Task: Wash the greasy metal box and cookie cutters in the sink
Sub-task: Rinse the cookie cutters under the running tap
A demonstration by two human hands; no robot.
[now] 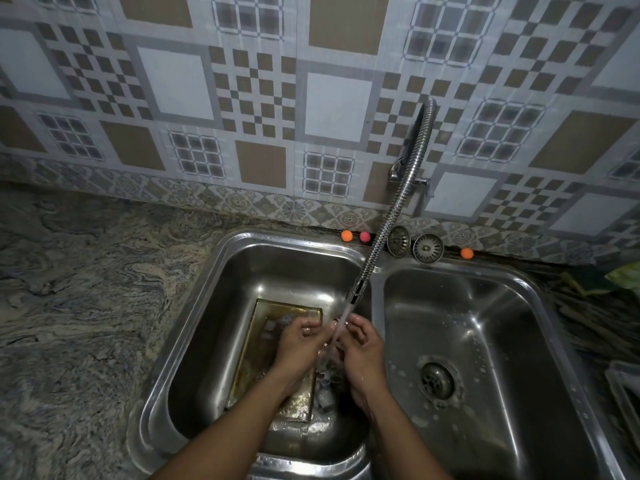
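**Head view: hands under running water, box lying in the left basin**

Head view: the person is leaning over a steel double sink (pixel 378 306) set into a marbled table (pixel 86 289). The box (pixel 256 358) is lying flat on the floor of the left basin (pixel 211 334), open side up, with yellow-brown grease showing on its bottom and walls. Both forearms are reaching in over its near end.

A flexible hose tap (pixel 398 209) is curving down from the tiled wall (pixel 173 84), and water (pixel 337 336) is pouring from its nozzle between the hands. The left hand (pixel 299 348) is hovering over the box with its fingers curled inward. The right hand (pixel 362 351) is facing it just across the stream, fingers also curled. Whether either one is gripping anything, I cannot tell: the water is blurring the gap between them.

Some metal bits (pixel 323 398) are glinting just beside the box's near right corner, too blurred to tell as cutters.

The right basin (pixel 502 341) is showing wet drops around its drain (pixel 437 380). On the ledge behind the sink, two strainers (pixel 428 248) are standing side by side, with three small balls (pixel 346 235) lying near them.
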